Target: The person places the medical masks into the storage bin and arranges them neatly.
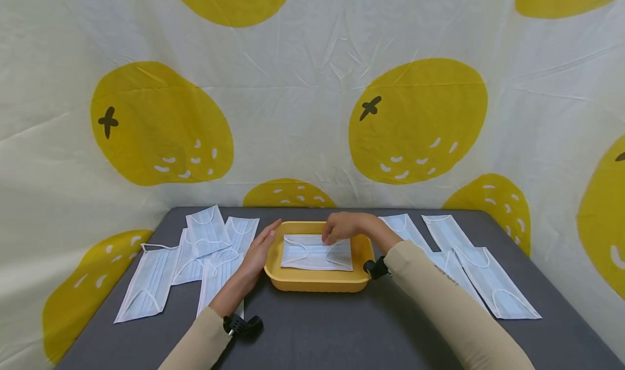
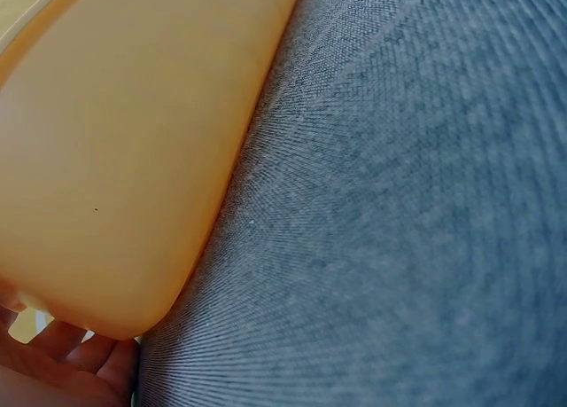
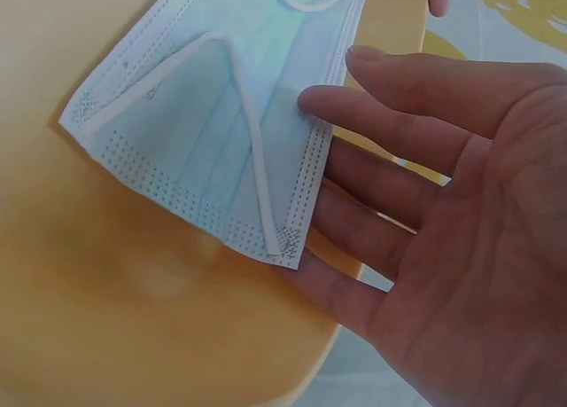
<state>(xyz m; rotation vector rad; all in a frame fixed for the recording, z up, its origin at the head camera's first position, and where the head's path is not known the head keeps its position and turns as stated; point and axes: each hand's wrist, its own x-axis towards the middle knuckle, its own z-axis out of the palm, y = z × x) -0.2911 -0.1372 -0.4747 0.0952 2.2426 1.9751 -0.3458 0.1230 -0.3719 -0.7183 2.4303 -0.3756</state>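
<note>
A light blue face mask [image 1: 317, 253] with white ear loops lies face up in a yellow plastic tray [image 1: 319, 286]. My right hand [image 1: 343, 226] is over the tray at the mask's far edge. In the right wrist view, the index fingertip touches the mask [image 3: 199, 136], while other fingertips of the right hand [image 3: 469, 212] pass behind its edge; the thumb stands apart from the index finger. My left hand [image 1: 256, 253] rests with extended fingers along the tray's left side. In the left wrist view, the left hand's fingers [image 2: 66, 354] are at the tray's corner.
Several masks [image 1: 146, 283] lie spread and overlapping on the dark grey table [image 1: 317, 332] to the left. More masks [image 1: 503, 283] lie to the right, near my right forearm. A white curtain [image 1: 293, 115] with yellow fruit prints hangs behind the table.
</note>
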